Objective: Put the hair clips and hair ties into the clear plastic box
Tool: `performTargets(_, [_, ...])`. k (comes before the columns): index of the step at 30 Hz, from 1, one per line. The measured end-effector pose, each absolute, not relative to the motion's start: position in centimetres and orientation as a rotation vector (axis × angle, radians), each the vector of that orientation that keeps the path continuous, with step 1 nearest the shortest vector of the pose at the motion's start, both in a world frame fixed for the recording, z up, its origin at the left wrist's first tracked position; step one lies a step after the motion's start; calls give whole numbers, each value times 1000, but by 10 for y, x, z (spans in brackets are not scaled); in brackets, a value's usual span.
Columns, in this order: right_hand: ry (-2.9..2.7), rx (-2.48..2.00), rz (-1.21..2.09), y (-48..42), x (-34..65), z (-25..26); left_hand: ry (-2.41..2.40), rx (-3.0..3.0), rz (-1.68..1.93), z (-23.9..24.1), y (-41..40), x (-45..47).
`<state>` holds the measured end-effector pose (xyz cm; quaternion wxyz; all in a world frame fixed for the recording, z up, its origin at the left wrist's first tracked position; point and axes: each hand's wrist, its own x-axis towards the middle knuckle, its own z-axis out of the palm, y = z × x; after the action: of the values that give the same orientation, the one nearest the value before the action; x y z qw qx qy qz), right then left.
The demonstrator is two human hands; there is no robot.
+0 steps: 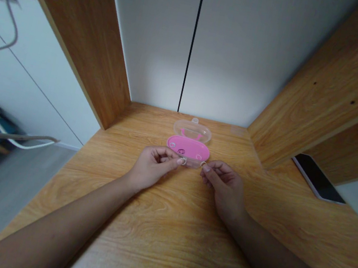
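Note:
A small pink case [189, 147] lies open on the wooden desk [163, 223], its clear lid [192, 130] tipped back toward the wall. My left hand [154, 166] and my right hand [223, 185] meet just in front of the case. Both pinch the ends of a small, thin, clear piece [193, 163] stretched between their fingertips. I cannot make out what this piece is. Small ring-like shapes show at the fingertips of each hand.
Wooden side panels [88, 39] wall in the desk on the left and right, with a white back wall [195, 40] behind. A dark phone [317, 178] lies at the right, past the right panel. Cables [8, 138] hang at the far left beyond the desk edge.

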<state>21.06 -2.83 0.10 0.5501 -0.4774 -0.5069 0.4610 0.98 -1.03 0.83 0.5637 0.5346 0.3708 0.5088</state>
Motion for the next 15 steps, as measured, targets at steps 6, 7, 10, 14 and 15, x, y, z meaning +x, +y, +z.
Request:
performTargets(6, [-1270, -1125, 1049, -29, 210, 2, 888, 1317, 1182, 7, -10, 10])
performTargets(7, [-1297, -1117, 1037, -30, 210, 2, 893, 1331, 1178, 7, -10, 10])
performTargets(10, [-1381, -1071, 1014, -34, 208, -1, 910, 1383, 1158, 4, -11, 9])
performTargets(14, [-1453, -1023, 1025, -39, 206, -5, 940, 1466, 1113, -2, -11, 9])
performTargets(15, [-1464, -1014, 1027, -40, 206, -6, 943, 1479, 1096, -2, -11, 9])
